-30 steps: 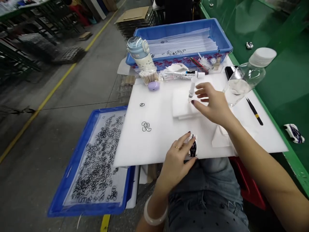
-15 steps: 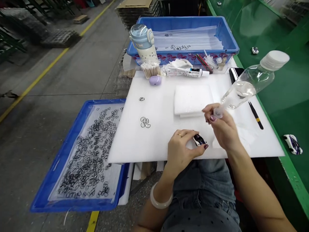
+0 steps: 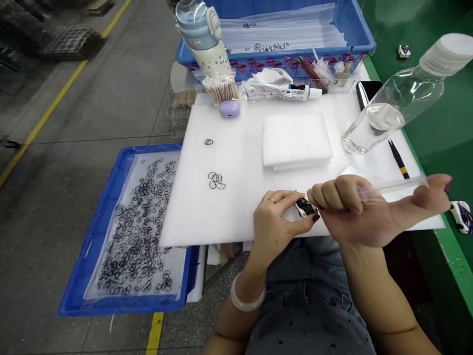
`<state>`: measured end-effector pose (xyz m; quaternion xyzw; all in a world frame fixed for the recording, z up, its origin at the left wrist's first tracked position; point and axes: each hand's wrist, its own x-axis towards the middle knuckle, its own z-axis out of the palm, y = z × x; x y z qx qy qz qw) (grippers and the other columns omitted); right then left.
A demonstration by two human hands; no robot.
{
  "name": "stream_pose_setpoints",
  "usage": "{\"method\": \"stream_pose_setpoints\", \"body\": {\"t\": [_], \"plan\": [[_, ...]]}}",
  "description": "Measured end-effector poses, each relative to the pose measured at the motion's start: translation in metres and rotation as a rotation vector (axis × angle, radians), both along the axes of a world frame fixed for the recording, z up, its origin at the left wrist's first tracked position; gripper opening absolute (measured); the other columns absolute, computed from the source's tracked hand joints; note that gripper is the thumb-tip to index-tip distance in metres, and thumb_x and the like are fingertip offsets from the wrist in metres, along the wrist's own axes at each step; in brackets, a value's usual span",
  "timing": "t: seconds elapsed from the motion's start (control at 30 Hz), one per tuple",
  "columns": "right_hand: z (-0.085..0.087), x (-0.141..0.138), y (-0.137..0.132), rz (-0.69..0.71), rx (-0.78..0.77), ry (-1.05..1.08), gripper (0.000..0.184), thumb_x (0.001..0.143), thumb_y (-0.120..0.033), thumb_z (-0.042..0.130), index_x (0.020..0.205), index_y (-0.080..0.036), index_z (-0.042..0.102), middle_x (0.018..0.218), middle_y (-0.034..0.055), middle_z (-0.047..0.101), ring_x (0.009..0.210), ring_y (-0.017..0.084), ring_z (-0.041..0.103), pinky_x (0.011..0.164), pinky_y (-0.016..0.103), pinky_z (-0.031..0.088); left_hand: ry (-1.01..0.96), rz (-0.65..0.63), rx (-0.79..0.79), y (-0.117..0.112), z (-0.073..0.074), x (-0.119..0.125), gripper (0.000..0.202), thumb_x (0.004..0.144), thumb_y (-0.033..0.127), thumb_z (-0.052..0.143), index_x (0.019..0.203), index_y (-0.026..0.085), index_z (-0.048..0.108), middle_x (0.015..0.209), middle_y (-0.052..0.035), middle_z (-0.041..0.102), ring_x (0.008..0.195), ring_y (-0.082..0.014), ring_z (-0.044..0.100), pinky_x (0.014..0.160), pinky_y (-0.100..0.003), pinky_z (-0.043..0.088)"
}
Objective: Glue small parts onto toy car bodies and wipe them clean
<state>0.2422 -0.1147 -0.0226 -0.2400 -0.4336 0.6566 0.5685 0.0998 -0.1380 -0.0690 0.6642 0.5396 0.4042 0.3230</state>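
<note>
My left hand [image 3: 275, 219] grips a small white toy car [image 3: 306, 207] with dark blue parts between thumb and fingers, near the front edge of the white board [image 3: 185, 207]. Close beside it on the right, the fingers of my right hand [image 3: 365, 212] are curled round a clear plastic syringe [image 3: 393, 186]. The thumb is stretched out against the end of its long plunger. My fist hides the syringe's front end. Behind my hands lies a white foam pad [image 3: 297, 140]. Several thin black rings [image 3: 216, 180] lie loose on the board's left side.
A clear bottle [image 3: 391, 111] and tweezers [image 3: 398, 158] are at the right. Along the back are cotton swabs [image 3: 220, 88], a purple case [image 3: 229, 109], a tube [image 3: 277, 92] and a blue bin [image 3: 273, 63]. A blue tray [image 3: 92, 231] of black rings stands left; another toy car [image 3: 461, 216] is at right.
My right hand has turned over and come closer to the car, its thumb now stretched out along the plunger. My left hand still holds the car. The view has shifted slightly.
</note>
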Motion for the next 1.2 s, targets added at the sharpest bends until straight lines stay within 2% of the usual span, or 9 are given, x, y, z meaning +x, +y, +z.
{"method": "stream_pose_setpoints", "body": {"t": [0.07,0.17,0.23,0.87,1.2], "plan": [[-0.0017,-0.0001,0.0012,0.022,0.01,-0.011,0.063,0.087,-0.065,0.054,0.052,-0.02,0.027,0.046,-0.0039,0.017,0.046,0.011,0.021,0.052,0.031,0.022,0.005,0.003,0.003,0.0001,0.0002,0.0002,0.028,0.072,0.033,0.085,0.097,0.024,0.077,0.1,-0.003,0.077,0.097,-0.0246,0.066,0.085,-0.04,0.055],[-0.002,0.0002,0.0024,0.038,0.023,-0.034,0.072,0.082,-0.087,0.034,0.052,-0.021,0.028,0.047,-0.0033,0.017,0.046,0.012,0.022,0.052,0.032,0.023,0.01,0.006,-0.006,0.0004,0.0003,0.0003,0.026,0.072,0.033,0.085,0.095,0.026,0.076,0.1,-0.0016,0.077,0.097,-0.0243,0.066,0.085,-0.04,0.055],[-0.0023,-0.0001,0.0026,0.035,0.032,-0.032,0.076,0.079,-0.092,0.025,0.052,-0.021,0.028,0.047,-0.003,0.017,0.045,0.012,0.022,0.052,0.033,0.023,0.008,0.007,-0.008,0.0004,0.0001,0.0003,0.026,0.071,0.033,0.086,0.095,0.026,0.076,0.1,-0.0015,0.077,0.097,-0.0244,0.066,0.086,-0.041,0.055],[-0.0027,0.0002,0.0002,0.003,0.026,-0.035,0.076,0.08,-0.092,0.017,0.053,-0.022,0.028,0.047,-0.0029,0.017,0.046,0.013,0.021,0.052,0.033,0.022,0.02,0.004,0.026,-0.0003,-0.0029,-0.0005,0.029,0.073,0.035,0.084,0.099,0.026,0.076,0.102,-0.0031,0.077,0.098,-0.0249,0.067,0.086,-0.042,0.055],[-0.0002,0.0006,-0.0028,-0.049,0.012,-0.038,0.075,0.082,-0.091,0.021,0.052,-0.022,0.029,0.047,-0.0026,0.019,0.046,0.013,0.022,0.05,0.033,0.023,0.024,0.006,0.032,-0.0002,-0.0039,-0.0006,0.029,0.074,0.037,0.083,0.1,0.026,0.076,0.102,-0.0034,0.077,0.098,-0.0253,0.067,0.087,-0.043,0.056]]}}
